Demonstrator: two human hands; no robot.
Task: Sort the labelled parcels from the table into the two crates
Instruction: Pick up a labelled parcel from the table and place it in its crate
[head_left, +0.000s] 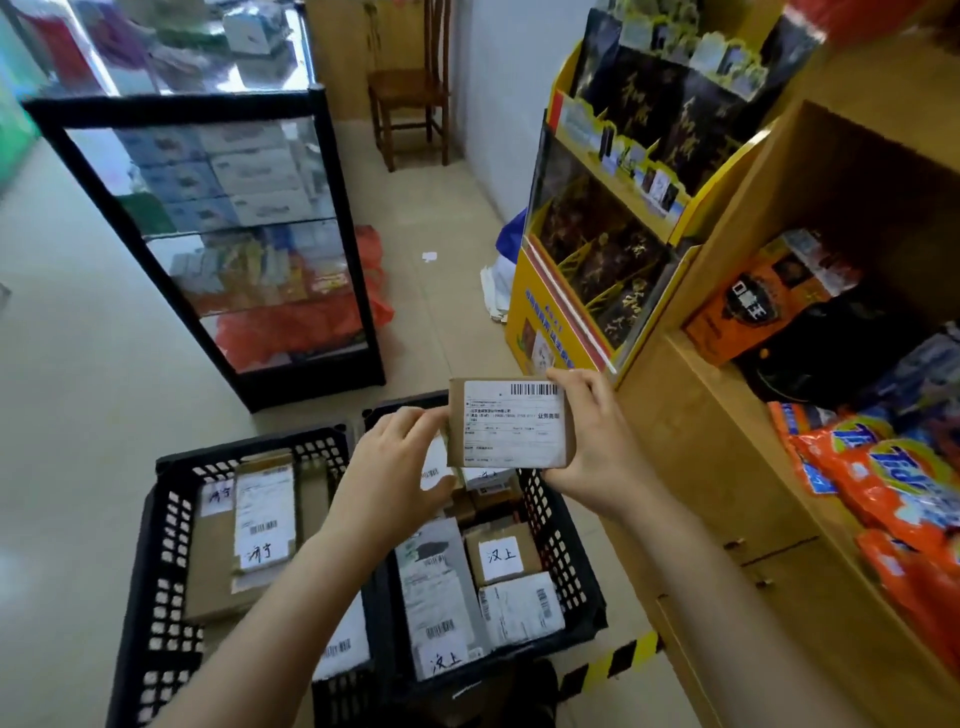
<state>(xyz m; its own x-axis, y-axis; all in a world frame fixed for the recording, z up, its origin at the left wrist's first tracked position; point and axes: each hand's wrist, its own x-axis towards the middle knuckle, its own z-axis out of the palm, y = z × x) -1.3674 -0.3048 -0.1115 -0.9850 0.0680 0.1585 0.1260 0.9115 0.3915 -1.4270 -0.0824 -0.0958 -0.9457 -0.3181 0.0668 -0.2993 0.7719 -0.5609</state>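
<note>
A small brown cardboard parcel (511, 423) with a white barcode label hangs above the right black crate (584, 566). My right hand (597, 441) grips its right edge, thumb on top and fingers behind. My left hand (395, 473) pinches the parcel's left edge with curled fingers. The right crate holds several labelled parcels, one with a handwritten white tag (501, 556). The left black crate (166, 530) holds flat brown parcels with white labels (262, 512). Both crates stand side by side on the floor.
A glass display cabinet (218, 218) with a black frame stands behind the left crate. A wooden shelf unit (727, 467) with orange bags rises on the right, a yellow display stand (597, 249) beyond it. A wooden chair (410, 98) is at the far wall.
</note>
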